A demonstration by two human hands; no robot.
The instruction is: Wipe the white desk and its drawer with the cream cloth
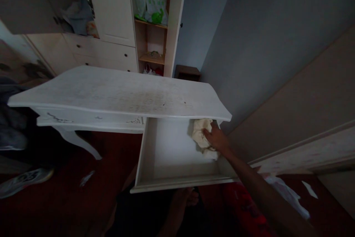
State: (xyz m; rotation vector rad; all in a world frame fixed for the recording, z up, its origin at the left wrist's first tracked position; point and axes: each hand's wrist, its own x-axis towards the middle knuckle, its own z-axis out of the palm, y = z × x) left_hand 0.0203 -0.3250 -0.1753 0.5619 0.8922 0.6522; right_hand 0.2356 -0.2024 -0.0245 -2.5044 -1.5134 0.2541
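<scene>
My right hand [217, 139] reaches into the pulled-out drawer [146, 186] and grips a crumpled cream cloth [202, 133]. The cloth lies bunched along the drawer's right side, its lower folds resting on the white bottom. Just below the drawer front, in dim light, is my left hand [188, 197]. Its fingers look curled closed; whether anything is in them is hidden. The drawer belongs to a white table [116, 85] with a curved edge and smudges on its top.
Behind the table stands a white wardrobe [113, 7] with one door open and plastic bags [155, 2] on a shelf. A grey wall [257, 44] is close on the right. A shoe [24, 180], a red item [244, 207] and a plastic bag [288, 194] are low down.
</scene>
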